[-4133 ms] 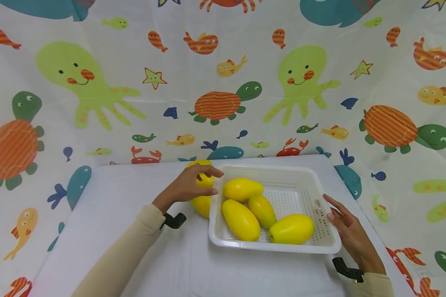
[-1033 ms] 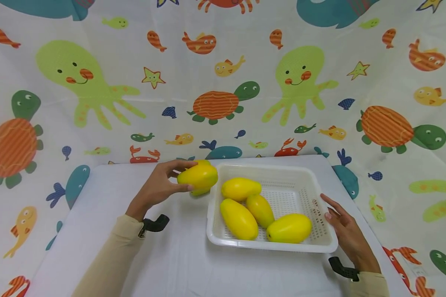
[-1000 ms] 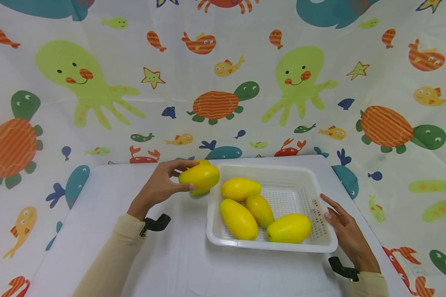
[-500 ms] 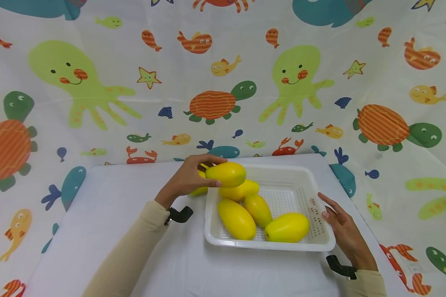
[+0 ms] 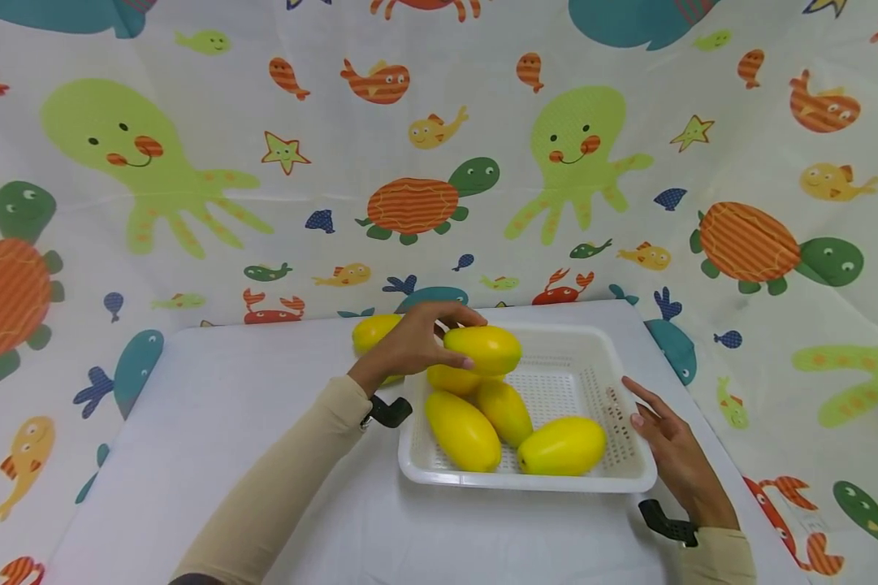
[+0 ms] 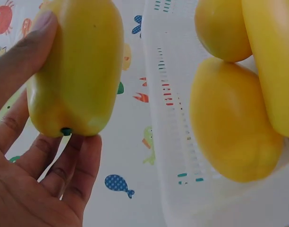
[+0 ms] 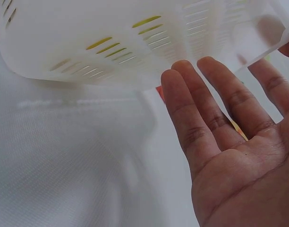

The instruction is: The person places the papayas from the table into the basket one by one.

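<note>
My left hand (image 5: 420,340) holds a yellow papaya-like fruit (image 5: 484,350) above the back left part of a white plastic basket (image 5: 529,483). In the left wrist view the thumb lies along one side of this fruit (image 6: 78,71), with fingers around its other side and its dark stem end facing the camera. Several similar yellow fruits (image 5: 462,432) lie in the basket's left and front parts. My right hand (image 5: 683,455) rests against the basket's right side. In the right wrist view its fingers (image 7: 182,109) look fairly straight, near the slotted wall.
More yellow fruit (image 5: 375,331) lies on the table behind my left wrist, partly hidden by it. A white cloth (image 5: 263,357) covers the table. Behind it hangs a curtain (image 5: 322,122) printed with sea animals.
My left hand has picked up a fruit from the group left of the basket and carried it right, over the rim. My right hand has stayed at the basket's side.
</note>
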{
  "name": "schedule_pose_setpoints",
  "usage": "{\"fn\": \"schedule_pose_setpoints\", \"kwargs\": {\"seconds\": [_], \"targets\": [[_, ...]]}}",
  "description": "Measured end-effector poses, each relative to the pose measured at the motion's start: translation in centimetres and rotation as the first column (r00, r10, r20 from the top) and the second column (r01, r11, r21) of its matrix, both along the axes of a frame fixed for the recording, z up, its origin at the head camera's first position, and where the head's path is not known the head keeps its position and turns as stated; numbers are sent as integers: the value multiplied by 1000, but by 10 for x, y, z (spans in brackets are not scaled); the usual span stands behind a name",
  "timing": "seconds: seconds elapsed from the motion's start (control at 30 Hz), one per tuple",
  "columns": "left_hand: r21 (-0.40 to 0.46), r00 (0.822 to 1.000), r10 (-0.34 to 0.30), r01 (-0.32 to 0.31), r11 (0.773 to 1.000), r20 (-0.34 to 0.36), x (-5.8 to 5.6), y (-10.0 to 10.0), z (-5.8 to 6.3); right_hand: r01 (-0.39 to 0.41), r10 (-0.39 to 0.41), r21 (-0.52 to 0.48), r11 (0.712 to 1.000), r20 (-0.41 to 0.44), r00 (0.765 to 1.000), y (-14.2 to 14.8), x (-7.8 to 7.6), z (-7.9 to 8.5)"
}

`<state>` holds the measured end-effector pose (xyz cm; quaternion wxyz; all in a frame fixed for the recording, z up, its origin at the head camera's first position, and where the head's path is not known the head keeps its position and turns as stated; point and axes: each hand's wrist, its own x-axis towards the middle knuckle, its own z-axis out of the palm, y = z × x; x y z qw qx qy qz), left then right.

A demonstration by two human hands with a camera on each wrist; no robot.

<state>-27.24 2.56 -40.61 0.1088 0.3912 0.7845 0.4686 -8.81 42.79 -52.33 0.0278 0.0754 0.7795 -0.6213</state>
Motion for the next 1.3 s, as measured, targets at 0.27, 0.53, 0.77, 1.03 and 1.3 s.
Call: {"fn": "schedule_pose_setpoints", "kwargs": {"seconds": [0.27, 0.53, 0.77, 1.03, 1.3], "targets": [[-34, 998, -56, 56, 998, 21, -4, 25, -2, -4, 4, 0, 1000, -5, 1000, 1, 0, 0], [-92, 996, -71, 75, 993, 47, -8, 50, -9, -2, 1, -22, 1000, -13, 1000, 0, 0, -1], [-116, 992, -92, 102, 988, 89, -12, 66, -13, 1, -1, -23, 1000, 7, 1000, -1, 0, 2], [-203, 989, -94, 115, 972, 112, -14, 83, -17, 5, -5, -29, 1000, 4, 1000, 0, -1, 1], [-260, 986, -112, 141, 955, 124, -19, 97, -28, 20, -20, -26, 999, 17, 1000, 0, -2, 0]]}}
